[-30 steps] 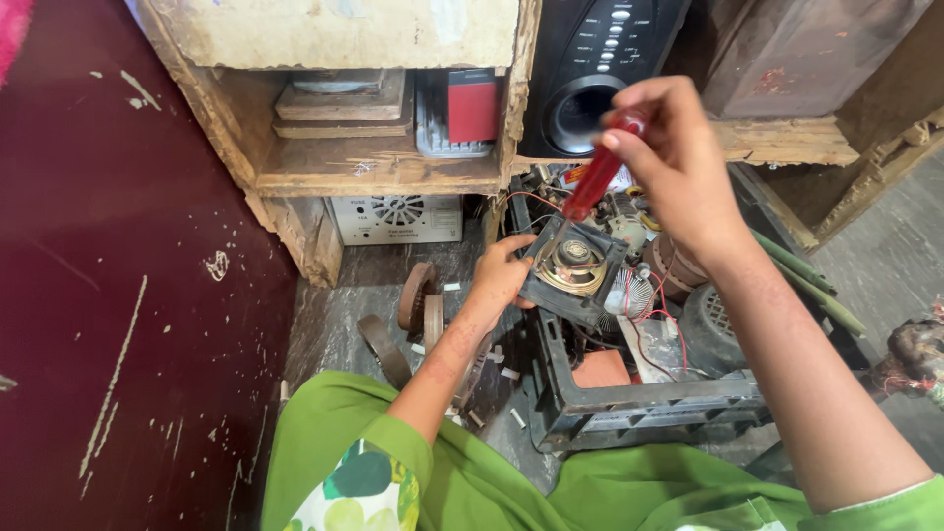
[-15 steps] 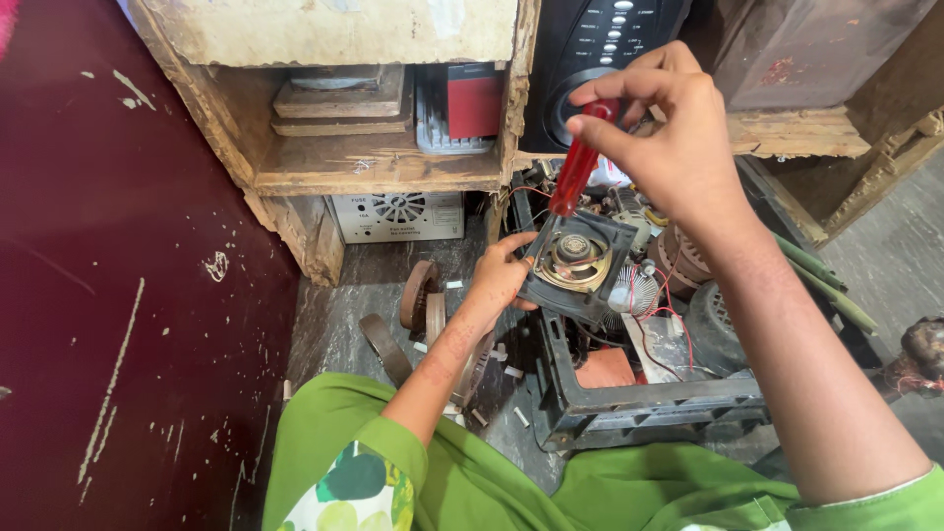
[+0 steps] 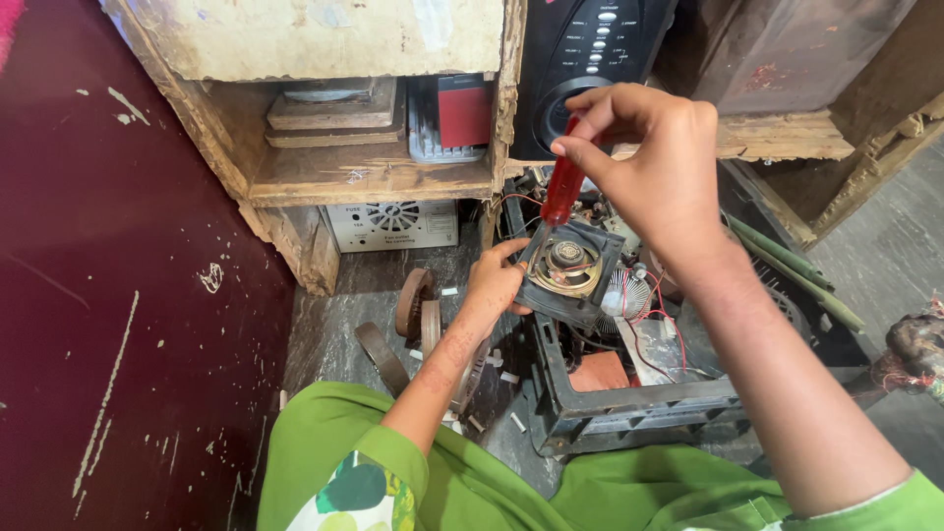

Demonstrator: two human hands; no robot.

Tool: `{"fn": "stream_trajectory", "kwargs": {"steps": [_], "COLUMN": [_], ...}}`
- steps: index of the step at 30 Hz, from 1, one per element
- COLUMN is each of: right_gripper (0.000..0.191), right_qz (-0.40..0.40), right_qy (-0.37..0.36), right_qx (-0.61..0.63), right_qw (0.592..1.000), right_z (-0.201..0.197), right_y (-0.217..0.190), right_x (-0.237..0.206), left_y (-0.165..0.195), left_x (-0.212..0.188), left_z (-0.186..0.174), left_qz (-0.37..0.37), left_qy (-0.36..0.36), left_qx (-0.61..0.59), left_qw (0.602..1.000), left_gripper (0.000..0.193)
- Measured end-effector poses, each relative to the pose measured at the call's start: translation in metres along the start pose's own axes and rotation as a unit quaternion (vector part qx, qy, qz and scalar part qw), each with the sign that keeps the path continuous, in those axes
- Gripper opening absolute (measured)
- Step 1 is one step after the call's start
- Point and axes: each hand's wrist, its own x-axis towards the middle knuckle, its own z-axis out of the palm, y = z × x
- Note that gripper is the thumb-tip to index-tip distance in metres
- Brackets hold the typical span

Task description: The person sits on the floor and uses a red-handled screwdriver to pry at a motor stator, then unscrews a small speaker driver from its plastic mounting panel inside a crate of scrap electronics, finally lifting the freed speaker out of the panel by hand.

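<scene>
My left hand (image 3: pixel 495 283) grips the left edge of a small square speaker (image 3: pixel 568 267) with a brass-coloured cone in a black frame, holding it tilted above an open dark electronics chassis (image 3: pixel 629 408). My right hand (image 3: pixel 657 169) holds a red-handled screwdriver (image 3: pixel 563 183) upright, its tip down at the speaker's upper left corner. Red wires and a small white fan (image 3: pixel 625 295) lie inside the chassis beneath the speaker.
A rough wooden shelf (image 3: pixel 364 177) holds flat boxes and a red and grey device (image 3: pixel 454 118). A black speaker cabinet (image 3: pixel 590 49) stands behind. A grey vented unit (image 3: pixel 393 224) sits under the shelf. Round metal rings (image 3: pixel 413 305) lie on the floor. A dark red wall (image 3: pixel 118 295) is at the left.
My right hand has swung the screwdriver from a slant to upright and moved it left and down, onto the speaker's corner. My left hand keeps its grip on the speaker.
</scene>
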Motion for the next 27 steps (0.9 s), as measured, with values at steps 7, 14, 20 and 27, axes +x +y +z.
{"fn": "stream_trajectory", "kwargs": {"steps": [7,14,20,27], "right_gripper": [0.032,0.029,0.019,0.027], "right_qz": [0.059,-0.093,0.009,-0.039], "right_qy": [0.018,0.006,0.022,0.08], "right_qx": [0.109,0.044,0.027,0.06], "right_qw": [0.992,0.995,0.999,0.994], "right_z": [0.003,0.011,0.014,0.011], "right_y": [-0.006,0.005,0.009,0.013], "right_x": [0.006,-0.002,0.002,-0.003], "left_y": [-0.004,-0.002,0.001,0.002], "left_x": [0.002,0.002,0.003,0.004], "left_z": [0.0,-0.002,-0.002,-0.002], "left_qz": [0.002,-0.001,-0.001,-0.005], "left_qy": [0.006,0.003,-0.002,-0.001], "left_qx": [-0.001,0.009,0.005,0.007], "left_qw": [1.0,1.0,1.0,1.0], "left_gripper": [0.046,0.046,0.046,0.046]}}
